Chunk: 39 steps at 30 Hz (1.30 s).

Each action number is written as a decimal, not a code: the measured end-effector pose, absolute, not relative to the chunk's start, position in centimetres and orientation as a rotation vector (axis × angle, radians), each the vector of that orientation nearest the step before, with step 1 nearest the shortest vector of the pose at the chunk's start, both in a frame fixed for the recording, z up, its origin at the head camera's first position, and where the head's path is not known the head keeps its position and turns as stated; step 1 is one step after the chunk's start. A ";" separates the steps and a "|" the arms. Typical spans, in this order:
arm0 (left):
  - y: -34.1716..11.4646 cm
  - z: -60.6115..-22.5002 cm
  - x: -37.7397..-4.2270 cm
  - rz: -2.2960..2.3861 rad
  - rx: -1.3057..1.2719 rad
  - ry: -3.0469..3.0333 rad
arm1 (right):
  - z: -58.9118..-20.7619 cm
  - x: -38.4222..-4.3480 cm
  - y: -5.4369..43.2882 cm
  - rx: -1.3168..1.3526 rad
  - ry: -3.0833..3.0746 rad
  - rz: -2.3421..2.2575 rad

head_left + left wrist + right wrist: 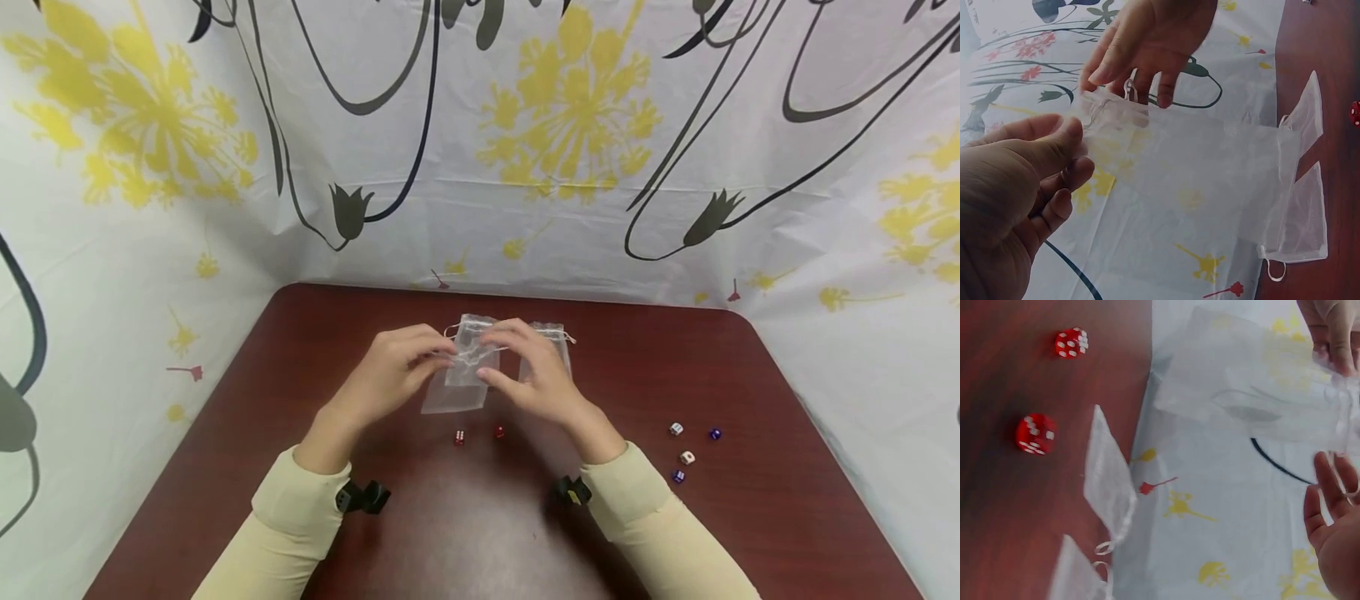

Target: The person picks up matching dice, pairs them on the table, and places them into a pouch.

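Observation:
A sheer white drawstring bag (471,354) is held up above the table between the two hands. My left hand (393,367) pinches its gathered top edge between thumb and fingers; the left wrist view shows the bag (1197,169) hanging away from that grip. On the bag's other side is my right hand (536,371), thumb and fingers spread apart, fingertips at the bag's mouth by a cord loop (1129,89). Beneath, a second sheer bag (450,402) and a third (557,346) lie on the table. Two red dice, one (459,437) left and one (499,432) right, sit nearer me.
To the right on the dark red table (750,533) lie white dice (677,428) and blue dice (716,433). A patterned white cloth (450,150) hangs behind the table and along both sides.

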State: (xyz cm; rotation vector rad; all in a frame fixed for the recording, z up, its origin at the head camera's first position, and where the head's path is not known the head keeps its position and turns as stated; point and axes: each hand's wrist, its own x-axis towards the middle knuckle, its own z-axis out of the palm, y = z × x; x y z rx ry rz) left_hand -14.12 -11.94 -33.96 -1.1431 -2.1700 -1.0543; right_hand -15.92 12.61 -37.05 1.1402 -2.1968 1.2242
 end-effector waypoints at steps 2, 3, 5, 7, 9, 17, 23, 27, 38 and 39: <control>-11.9 -33.8 -14.1 -1.030 -1.161 -2.163 | -36.5 -15.9 12.5 1.217 -2.189 1.109; -12.0 -33.8 -14.1 -1.021 -1.168 -2.170 | -36.3 -16.0 12.4 1.238 -2.191 1.059; -12.0 -33.6 -14.0 -0.991 -1.166 -2.227 | -36.1 -16.0 12.4 1.267 -2.173 0.976; -12.1 -33.6 -13.9 -0.959 -1.156 -2.324 | -36.0 -16.1 12.5 1.274 -2.160 0.927; -12.2 -33.5 -13.9 -0.913 -1.138 -2.431 | -36.0 -16.1 12.6 1.277 -2.152 0.912; -12.4 -33.9 -13.8 -0.862 -1.122 -2.456 | -36.7 -16.1 13.2 1.314 -2.134 1.040; -12.0 -33.9 -13.5 -0.850 -1.129 -2.425 | -36.8 -16.0 12.7 1.335 -2.075 1.045; -11.8 -33.9 -13.1 -0.774 -1.129 -2.450 | -37.0 -15.8 12.3 1.334 -2.073 0.997; -13.2 -34.0 -12.8 -0.550 -1.051 -2.342 | -38.0 -15.3 11.6 1.180 -2.096 1.124; -13.4 -34.1 -12.8 -0.540 -1.040 -2.340 | -38.3 -15.3 11.6 1.153 -2.110 1.141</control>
